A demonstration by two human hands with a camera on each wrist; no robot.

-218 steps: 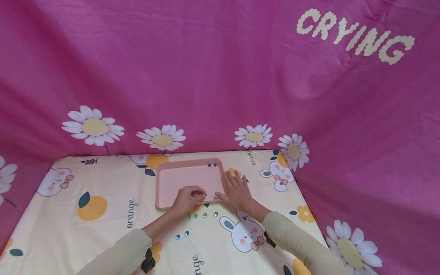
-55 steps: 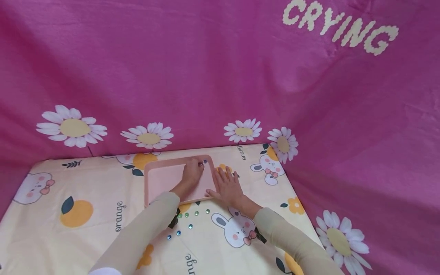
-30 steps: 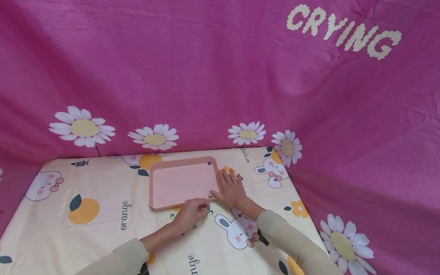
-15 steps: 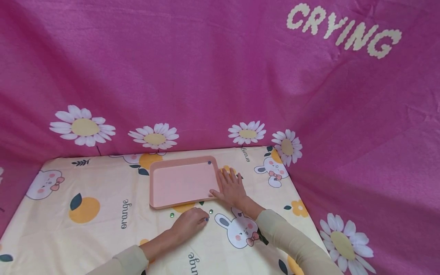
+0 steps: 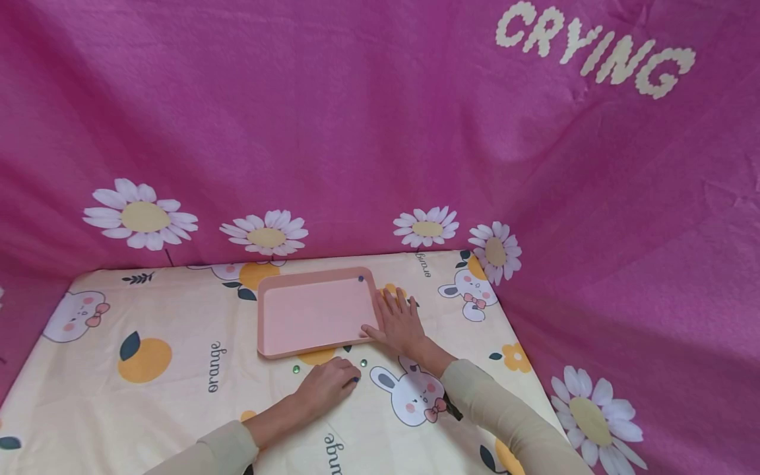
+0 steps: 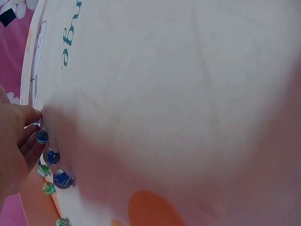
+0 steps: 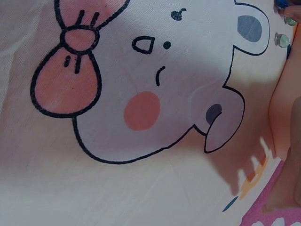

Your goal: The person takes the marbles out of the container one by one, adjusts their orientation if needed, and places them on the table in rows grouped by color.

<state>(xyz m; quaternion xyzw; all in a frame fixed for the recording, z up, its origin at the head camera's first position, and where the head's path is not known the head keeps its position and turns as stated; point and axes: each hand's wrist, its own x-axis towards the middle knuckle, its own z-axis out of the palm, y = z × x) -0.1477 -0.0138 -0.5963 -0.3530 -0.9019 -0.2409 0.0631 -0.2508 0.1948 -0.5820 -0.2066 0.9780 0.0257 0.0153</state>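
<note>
My left hand [image 5: 328, 386] is low over the cloth in front of the pink tray [image 5: 264, 323], pinching a dark blue marble [image 5: 356, 379] at its fingertips. In the left wrist view, blue marbles [image 6: 62, 179] form a line close by the fingers, with green marbles [image 6: 48, 188] beside them. From above, the hand hides most of these; a green marble [image 5: 296, 369] shows on its left and another green marble [image 5: 363, 363] beyond the fingertips. My right hand [image 5: 404, 326] rests with spread fingers against the tray's right side. One dark blue marble [image 5: 361, 278] sits in the tray's far right corner.
A cream cloth [image 5: 196, 422] printed with rabbits and oranges covers the table. Behind it and along the right hangs a magenta curtain [image 5: 356, 119] with daisies.
My left hand went into the tray's far right corner, took one of two dark blue marbles and brought it to the near cloth. The right hand stays at the tray's side.
</note>
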